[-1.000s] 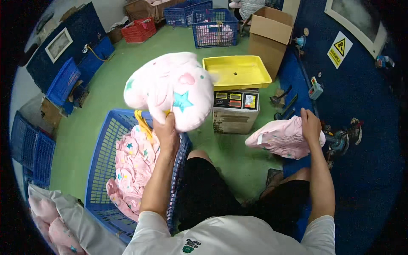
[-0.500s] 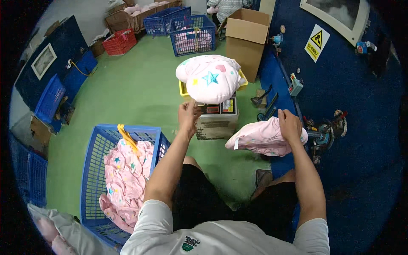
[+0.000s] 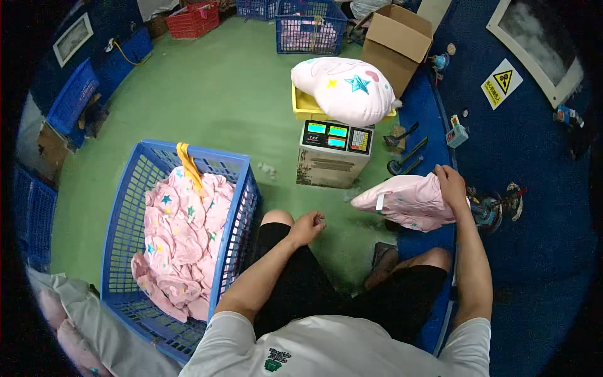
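My right hand [image 3: 451, 187] grips a pink plush cover [image 3: 408, 204] with a small white tag. The cover's right end is at the metal nozzle fitting [image 3: 493, 207] on the blue machine, and the join is partly hidden by my hand. My left hand [image 3: 306, 228] is above my left knee, fingers curled in, with nothing visible in them. Ahead, a stuffed pink plush pillow [image 3: 361, 100] with star and heart patches rests in a yellow tray [image 3: 308, 108] on a digital scale [image 3: 336, 151], whose displays are lit.
At my left stands a blue basket [image 3: 235, 157] of limp pink covers [image 3: 182, 245], a yellow strap [image 3: 188, 166] over its rim. A cardboard box [image 3: 399, 41], another blue basket [image 3: 308, 38] and a red crate [image 3: 191, 22] are farther off. Pedals [image 3: 408, 157] sit by the blue machine [image 3: 527, 264].
My left hand has come back from beside the pillow to above my knee. The view has tilted down, and the scale's displays now show lit. My right hand still holds the cover at the nozzle.
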{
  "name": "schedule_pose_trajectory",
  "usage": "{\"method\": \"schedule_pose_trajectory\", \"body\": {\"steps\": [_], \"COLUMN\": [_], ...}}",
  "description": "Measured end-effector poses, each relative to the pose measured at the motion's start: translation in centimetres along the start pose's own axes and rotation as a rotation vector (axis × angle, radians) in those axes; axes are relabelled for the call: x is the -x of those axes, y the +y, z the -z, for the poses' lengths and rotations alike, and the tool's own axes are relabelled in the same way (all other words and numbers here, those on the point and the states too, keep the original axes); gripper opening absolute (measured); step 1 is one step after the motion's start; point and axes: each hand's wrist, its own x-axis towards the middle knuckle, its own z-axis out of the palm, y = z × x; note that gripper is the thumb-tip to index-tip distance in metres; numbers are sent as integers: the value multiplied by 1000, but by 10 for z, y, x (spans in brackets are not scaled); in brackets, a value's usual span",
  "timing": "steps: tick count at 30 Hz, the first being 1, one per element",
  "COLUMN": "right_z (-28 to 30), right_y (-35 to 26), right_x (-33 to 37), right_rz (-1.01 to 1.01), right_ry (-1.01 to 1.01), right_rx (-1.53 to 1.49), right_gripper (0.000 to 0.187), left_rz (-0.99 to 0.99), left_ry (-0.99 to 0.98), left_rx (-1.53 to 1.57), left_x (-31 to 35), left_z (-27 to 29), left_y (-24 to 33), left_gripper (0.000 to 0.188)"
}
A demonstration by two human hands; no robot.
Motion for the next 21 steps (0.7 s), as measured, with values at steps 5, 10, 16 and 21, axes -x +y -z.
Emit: {"method": "schedule_pose_trajectory", "body": {"steps": [5,10,16,21], "right_z": [15,2,-43,-68], "right_y": [-22,-81,-130,-158], "right_x": [-34,-78,-122,-135], "right_rz": [30,27,-109,-235], "right_ry": [-51,17,0,-31], "right_rx": [-343,-382,-496,-741], "right_gripper": [34,40,56,57], "left_rz": [23,82,-54,-130], "left_ry": [77,300,567,488], "left_rx": [380,650,582,525], "left_x": [-11,-42,-91,-125], "left_z": [-2,35,134,160], "left_y": [-11,11,104,180], "left_gripper": [29,31,42,56]}}
